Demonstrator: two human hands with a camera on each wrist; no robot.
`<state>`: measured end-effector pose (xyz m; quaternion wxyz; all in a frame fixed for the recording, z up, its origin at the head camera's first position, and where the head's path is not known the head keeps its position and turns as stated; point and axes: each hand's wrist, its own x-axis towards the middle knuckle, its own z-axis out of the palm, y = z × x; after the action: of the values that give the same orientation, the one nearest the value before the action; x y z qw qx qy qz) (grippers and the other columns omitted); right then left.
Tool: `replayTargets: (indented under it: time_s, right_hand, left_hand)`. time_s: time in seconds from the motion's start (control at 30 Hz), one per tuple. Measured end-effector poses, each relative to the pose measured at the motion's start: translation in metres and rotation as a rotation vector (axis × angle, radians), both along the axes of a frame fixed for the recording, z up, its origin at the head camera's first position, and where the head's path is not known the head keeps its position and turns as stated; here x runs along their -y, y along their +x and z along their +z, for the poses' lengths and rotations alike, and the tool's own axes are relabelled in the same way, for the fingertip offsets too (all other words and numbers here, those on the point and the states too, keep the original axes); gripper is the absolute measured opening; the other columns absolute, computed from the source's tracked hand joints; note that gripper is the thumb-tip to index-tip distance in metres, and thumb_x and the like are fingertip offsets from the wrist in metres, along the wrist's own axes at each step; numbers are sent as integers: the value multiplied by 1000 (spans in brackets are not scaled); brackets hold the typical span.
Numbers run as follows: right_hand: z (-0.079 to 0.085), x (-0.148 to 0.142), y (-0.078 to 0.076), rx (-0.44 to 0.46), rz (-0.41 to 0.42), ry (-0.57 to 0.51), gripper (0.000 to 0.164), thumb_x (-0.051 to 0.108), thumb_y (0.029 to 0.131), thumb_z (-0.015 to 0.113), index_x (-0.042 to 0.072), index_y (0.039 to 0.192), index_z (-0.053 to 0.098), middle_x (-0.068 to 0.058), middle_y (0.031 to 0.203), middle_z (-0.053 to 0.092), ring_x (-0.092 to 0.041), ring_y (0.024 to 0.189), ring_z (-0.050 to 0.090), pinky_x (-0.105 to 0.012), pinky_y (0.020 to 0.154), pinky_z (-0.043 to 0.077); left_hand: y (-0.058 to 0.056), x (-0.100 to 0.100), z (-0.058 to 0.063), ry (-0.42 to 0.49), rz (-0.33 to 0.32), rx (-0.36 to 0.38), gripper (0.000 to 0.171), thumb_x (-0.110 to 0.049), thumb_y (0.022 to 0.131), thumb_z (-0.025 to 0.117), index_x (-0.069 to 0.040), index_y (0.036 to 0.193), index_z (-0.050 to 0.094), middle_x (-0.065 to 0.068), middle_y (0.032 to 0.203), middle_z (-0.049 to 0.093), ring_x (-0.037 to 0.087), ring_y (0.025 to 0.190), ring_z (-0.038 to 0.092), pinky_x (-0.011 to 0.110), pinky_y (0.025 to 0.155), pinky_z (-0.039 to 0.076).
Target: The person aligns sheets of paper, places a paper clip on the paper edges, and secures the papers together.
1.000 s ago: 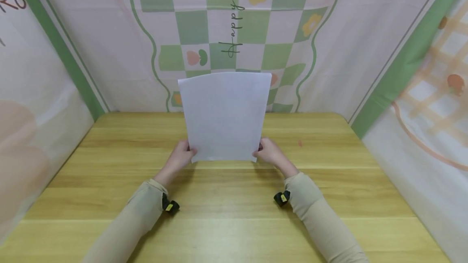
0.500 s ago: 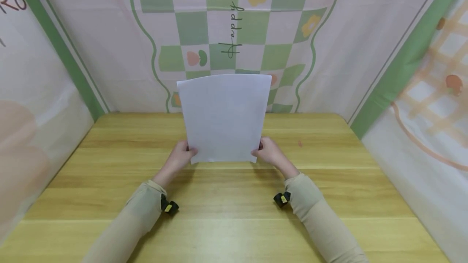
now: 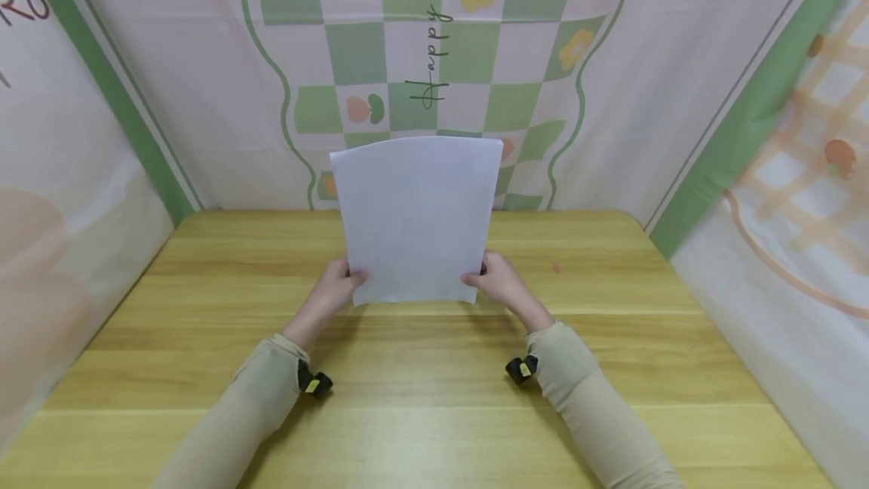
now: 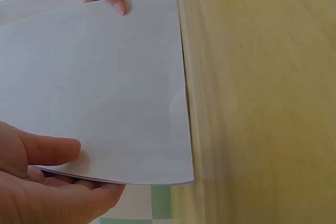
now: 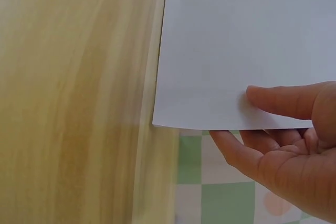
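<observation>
A blank white stack of paper stands upright over the table, its top edge bowed slightly. My left hand pinches its lower left side, and my right hand pinches the lower right. In the left wrist view, the left thumb presses the front of the paper while the fingers lie behind it. The right wrist view shows the same hold: right thumb in front, fingers curled behind the sheets. The lower edge is right at the wooden surface.
The wooden table spreads all round the hands. A patterned curtain hangs behind it, and more cloth hangs on the right. A small reddish mark shows on the table right of the paper.
The paper stays upright in both hands with barely any shift. My right thumb has slid slightly inward and up along its front.
</observation>
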<state>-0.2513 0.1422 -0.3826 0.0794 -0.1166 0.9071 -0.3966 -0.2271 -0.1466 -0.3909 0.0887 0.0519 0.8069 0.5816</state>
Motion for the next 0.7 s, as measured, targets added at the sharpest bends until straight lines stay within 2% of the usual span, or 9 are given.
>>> replayTargets:
  time_s: [0.2, 0.37, 0.5, 0.7]
  right_hand:
    - [2, 2, 0, -9, -5, -1, 34, 9, 90, 61, -8, 120, 57, -25, 117, 62, -36, 106, 61, -45, 88, 51]
    - [3, 3, 1, 5, -22, -55, 41, 12, 89, 63, -7, 125, 53, -25, 123, 59, -38, 113, 58, -47, 94, 48]
    - [3, 4, 2, -7, -39, -135, 47, 16, 90, 64, -6, 129, 49, -25, 129, 55, -38, 118, 54, -48, 98, 45]
    - [2, 7, 2, -78, -21, -296, 48, 18, 92, 62, -5, 132, 45, -25, 131, 53, -38, 121, 53, -49, 99, 44]
  left_hand:
    - [2, 1, 5, -26, 15, -4, 44, -7, 98, 43, 6, 140, 38, 24, 142, 42, 38, 133, 40, 50, 110, 30]
    - [3, 0, 8, -15, 20, -18, 46, -11, 98, 47, 4, 141, 37, 23, 142, 44, 37, 132, 41, 49, 109, 32]
    - [1, 0, 8, 27, 25, -23, 48, -15, 98, 48, 2, 141, 37, 21, 143, 44, 35, 133, 41, 49, 110, 31]
    - [2, -3, 12, 95, 34, -35, 45, -16, 97, 49, 2, 139, 41, 20, 138, 49, 34, 127, 48, 49, 106, 37]
